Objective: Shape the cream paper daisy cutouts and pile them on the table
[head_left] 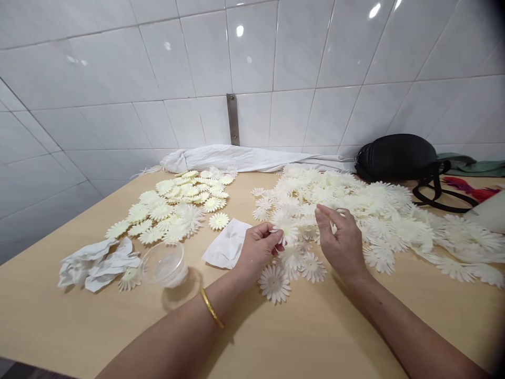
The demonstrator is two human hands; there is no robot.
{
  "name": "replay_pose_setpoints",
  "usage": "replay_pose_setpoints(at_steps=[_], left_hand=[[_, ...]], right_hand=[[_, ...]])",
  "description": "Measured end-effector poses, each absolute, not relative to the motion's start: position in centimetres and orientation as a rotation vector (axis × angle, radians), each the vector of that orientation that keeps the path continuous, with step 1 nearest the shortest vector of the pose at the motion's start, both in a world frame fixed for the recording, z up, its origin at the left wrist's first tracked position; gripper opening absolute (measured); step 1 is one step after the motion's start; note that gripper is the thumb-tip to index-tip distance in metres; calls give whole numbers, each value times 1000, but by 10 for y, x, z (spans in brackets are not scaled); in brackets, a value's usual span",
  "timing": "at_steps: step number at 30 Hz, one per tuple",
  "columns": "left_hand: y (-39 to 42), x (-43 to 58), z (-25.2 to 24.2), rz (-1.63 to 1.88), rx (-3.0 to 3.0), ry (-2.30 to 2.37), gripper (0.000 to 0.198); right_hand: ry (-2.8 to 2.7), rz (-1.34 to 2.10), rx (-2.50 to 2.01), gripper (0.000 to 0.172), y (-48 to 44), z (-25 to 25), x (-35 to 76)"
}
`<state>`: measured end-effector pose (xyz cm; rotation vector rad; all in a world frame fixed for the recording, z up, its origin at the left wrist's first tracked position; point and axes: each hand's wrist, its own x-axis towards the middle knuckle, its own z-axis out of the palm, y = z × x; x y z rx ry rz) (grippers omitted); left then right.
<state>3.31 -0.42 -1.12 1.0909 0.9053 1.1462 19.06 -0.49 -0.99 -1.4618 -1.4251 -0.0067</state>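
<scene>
Daisy: a cream paper daisy [288,230] sits pinched at the fingertips of the left hand, its petals fanning out to the right of them.

Left hand: the left hand [256,250] is nearly closed, thumb and fingers gripping the daisy's edge; a gold bangle [211,309] circles the wrist.

Right hand: the right hand [341,245] is just beside the daisy, half open, with its fingers curved and raised. Thumb and forefinger stand narrowly apart; I can't tell whether they touch the petals behind them.

Big pile: a heap of white daisies [355,210] spreads beyond and right of the hands, its near edge touching the right hand's fingers from this angle.

Loose daisies: two daisies [274,283] lie on the table just below the hands, near side.

Small pile: cream daisies [173,205] lie in a looser group to the left, well apart from the heap.

Table left: a white paper sheet [226,243], a clear plastic cup [163,265] and crumpled tissue [97,263] sit near the left edge of the wooden table [59,321].

Far side: a white cloth [236,158] and a black bag [396,157] lie against the tiled wall [252,63].
</scene>
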Motion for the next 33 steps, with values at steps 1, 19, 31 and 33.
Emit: replay_pose_setpoints(at_steps=[1, 19, 31, 33], left_hand=[[-5, 33, -11, 1137, 1094, 896, 22], [-10, 35, -11, 1023, 1074, 837, 17], [-3, 35, -17, 1230, 1281, 1078, 17], [2, 30, -18, 1266, 1333, 1175, 15]], right_hand=[[-1467, 74, -1412, 40, -6, -9, 189], [-1488, 864, -1170, 30, -15, -14, 177], [-1331, 531, -1358, 47, -15, -7, 177], [-1291, 461, -1359, 40, -13, -7, 182]])
